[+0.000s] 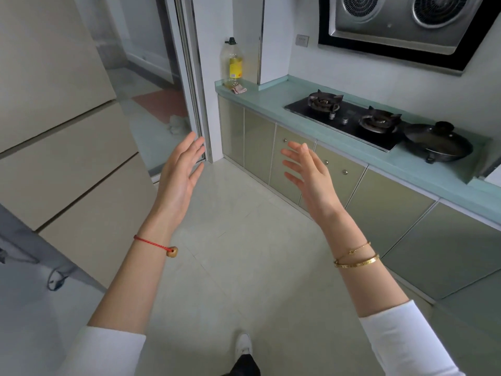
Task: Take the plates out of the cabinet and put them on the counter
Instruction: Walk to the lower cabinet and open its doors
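Both my hands are raised in front of me over the pale tiled floor, palms facing each other. My left hand [180,172] is open with fingers spread and holds nothing. My right hand [307,172] is also open and empty, in front of the green lower cabinet doors [287,161]. All the cabinet doors under the turquoise counter [260,97] are closed. No plates are visible anywhere.
On the counter sit a black two-burner gas hob [349,120], a dark lidded wok [439,143], an oil bottle [234,63] and a small cloth [239,90]. A range hood [406,25] hangs above. A beige fridge [62,147] stands left, beside a sliding glass door [162,77].
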The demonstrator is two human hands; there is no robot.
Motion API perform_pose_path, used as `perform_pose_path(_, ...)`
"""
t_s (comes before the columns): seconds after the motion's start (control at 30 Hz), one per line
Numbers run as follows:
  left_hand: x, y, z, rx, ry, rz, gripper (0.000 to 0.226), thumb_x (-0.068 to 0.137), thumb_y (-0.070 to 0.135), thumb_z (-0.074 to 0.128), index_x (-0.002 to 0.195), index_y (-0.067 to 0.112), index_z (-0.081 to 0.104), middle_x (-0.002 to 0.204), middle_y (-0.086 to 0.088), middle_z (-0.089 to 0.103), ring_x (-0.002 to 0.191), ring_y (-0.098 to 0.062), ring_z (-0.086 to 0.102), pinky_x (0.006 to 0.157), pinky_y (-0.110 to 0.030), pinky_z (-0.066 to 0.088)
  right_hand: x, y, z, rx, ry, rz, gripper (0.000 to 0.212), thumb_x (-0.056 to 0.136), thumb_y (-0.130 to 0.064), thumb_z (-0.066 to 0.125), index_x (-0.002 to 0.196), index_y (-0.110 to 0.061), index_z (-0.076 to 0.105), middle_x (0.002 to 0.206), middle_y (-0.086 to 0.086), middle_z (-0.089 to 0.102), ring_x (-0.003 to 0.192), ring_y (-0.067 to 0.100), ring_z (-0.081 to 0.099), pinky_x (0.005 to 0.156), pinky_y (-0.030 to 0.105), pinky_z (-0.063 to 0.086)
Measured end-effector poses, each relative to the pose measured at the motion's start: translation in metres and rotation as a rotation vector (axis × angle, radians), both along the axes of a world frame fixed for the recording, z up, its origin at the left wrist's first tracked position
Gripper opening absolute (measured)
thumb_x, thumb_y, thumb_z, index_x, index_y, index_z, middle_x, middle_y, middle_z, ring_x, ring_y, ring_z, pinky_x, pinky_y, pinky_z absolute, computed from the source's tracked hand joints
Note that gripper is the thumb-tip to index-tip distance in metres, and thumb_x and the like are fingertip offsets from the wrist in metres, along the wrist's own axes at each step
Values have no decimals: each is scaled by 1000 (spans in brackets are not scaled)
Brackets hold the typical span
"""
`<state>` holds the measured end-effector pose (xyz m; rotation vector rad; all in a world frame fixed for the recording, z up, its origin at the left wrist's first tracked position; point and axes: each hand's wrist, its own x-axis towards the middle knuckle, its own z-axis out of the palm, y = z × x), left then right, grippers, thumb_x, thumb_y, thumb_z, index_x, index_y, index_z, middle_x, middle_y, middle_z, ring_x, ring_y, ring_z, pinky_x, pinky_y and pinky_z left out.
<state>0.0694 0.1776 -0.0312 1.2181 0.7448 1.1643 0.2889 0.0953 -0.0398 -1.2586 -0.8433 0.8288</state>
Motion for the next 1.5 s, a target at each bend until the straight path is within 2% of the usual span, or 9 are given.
perform_pose_path(0.7, 112, 327, -23, -14, -20, -16, 51, 94, 35, 49, 143, 26, 46, 141, 11, 58, 131, -2, 53, 111, -28, 41, 107, 325, -13, -7, 27, 0, 42, 103, -43, 38, 133, -22, 57, 127, -4, 65, 120, 13, 60, 107, 39, 47)
perform_pose_path(0.87, 143, 411, -24, -1, -12, 20, 45, 102, 29, 44, 146, 23, 44, 143, 9, 56, 131, -1, 53, 112, -27, 40, 143, 416, -16, 5, 38, 40, 43, 102, -45, 38, 134, -23, 57, 129, -5, 65, 121, 13, 60, 108, 39, 46)
perform_pose_path(1.07, 180, 519, -14, -2, -34, 63, 36, 101, 31, 45, 137, 30, 50, 131, 16, 64, 128, 1, 55, 111, -26, 40, 182, 539, -9, 18, 43, 73, 42, 103, -43, 37, 135, -22, 57, 128, -5, 65, 120, 11, 60, 108, 36, 46)
perform_pose_path(1.23, 190, 599, -20, -25, -53, 83, 48, 100, 36, 46, 145, 20, 45, 137, 10, 61, 131, -3, 54, 116, -31, 36, 194, 629, -13, -13, 63, 103, 43, 103, -42, 38, 136, -20, 55, 132, -2, 63, 118, 10, 60, 105, 34, 48)
perform_pose_path(1.37, 193, 672, -30, -37, -85, 71, 66, 81, 48, 60, 140, 20, 49, 141, 2, 59, 133, -9, 54, 114, -31, 38, 200, 705, -23, -38, 73, 106, 42, 102, -40, 40, 135, -19, 56, 131, 0, 63, 119, 14, 61, 105, 35, 49)
perform_pose_path(1.4, 193, 692, -34, -33, -83, 67, 67, 82, 46, 60, 141, 18, 48, 143, 0, 57, 133, -11, 53, 113, -31, 39, 202, 724, -26, -40, 74, 103, 42, 103, -40, 39, 135, -19, 56, 130, 0, 64, 119, 14, 61, 105, 36, 48)
perform_pose_path(1.5, 194, 761, -45, -46, -47, 65, 49, 101, 30, 48, 147, 12, 43, 144, -1, 57, 132, -10, 55, 117, -35, 37, 204, 784, -34, -42, 73, 87, 41, 103, -38, 39, 134, -19, 57, 130, 1, 64, 119, 17, 61, 105, 37, 48)
